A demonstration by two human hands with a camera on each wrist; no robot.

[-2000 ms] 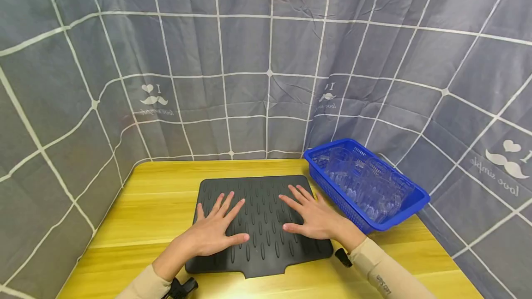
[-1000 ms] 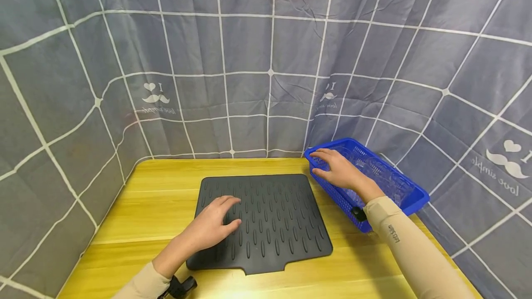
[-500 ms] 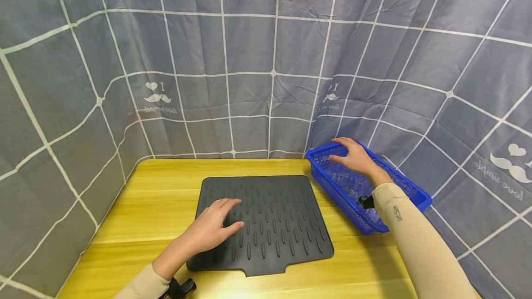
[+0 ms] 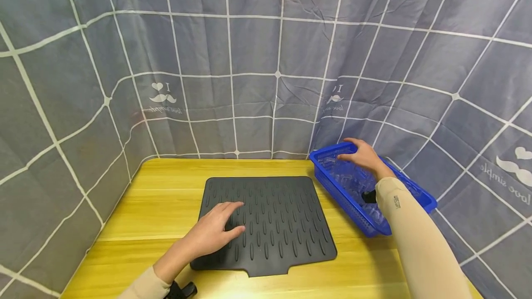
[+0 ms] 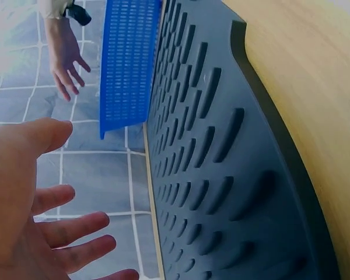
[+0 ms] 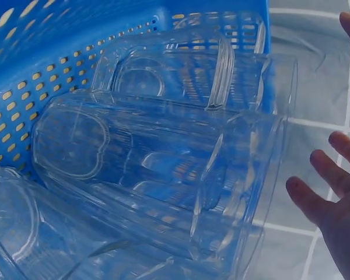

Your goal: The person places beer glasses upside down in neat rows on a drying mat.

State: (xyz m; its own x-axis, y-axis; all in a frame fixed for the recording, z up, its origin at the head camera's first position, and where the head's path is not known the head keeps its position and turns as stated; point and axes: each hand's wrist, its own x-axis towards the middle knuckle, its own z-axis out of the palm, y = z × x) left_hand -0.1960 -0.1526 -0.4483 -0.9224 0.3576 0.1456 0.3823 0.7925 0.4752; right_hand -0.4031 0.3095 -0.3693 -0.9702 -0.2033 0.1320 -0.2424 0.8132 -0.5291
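Observation:
My left hand (image 4: 214, 229) hovers above the left part of a black rubber mat (image 4: 270, 225) with raised oval ridges, its fingers loosely bent around nothing. On the right, my right hand (image 4: 362, 156) is over the far part of a blue plastic basket (image 4: 347, 202), thumb and fingers apart. Several clear tumblers (image 6: 157, 151) crowd that basket in the right wrist view, tightly side by side and overlapping. There the right fingers (image 6: 332, 172) show beyond the tumblers' rims, with a gap between, holding nothing. In the head view, my forearm hides part of the basket.
The mat and basket rest on a yellow wood-grain table (image 4: 145, 206). A grey curtain (image 4: 253, 96) with white grid lines hangs behind and along both sides. The basket's right side is close to the curtain.
Both hands were spread over the mat. My right hand has moved right and away, over the basket; my left stays above the mat, its fingers more bent and closer together. The view has shifted slightly.

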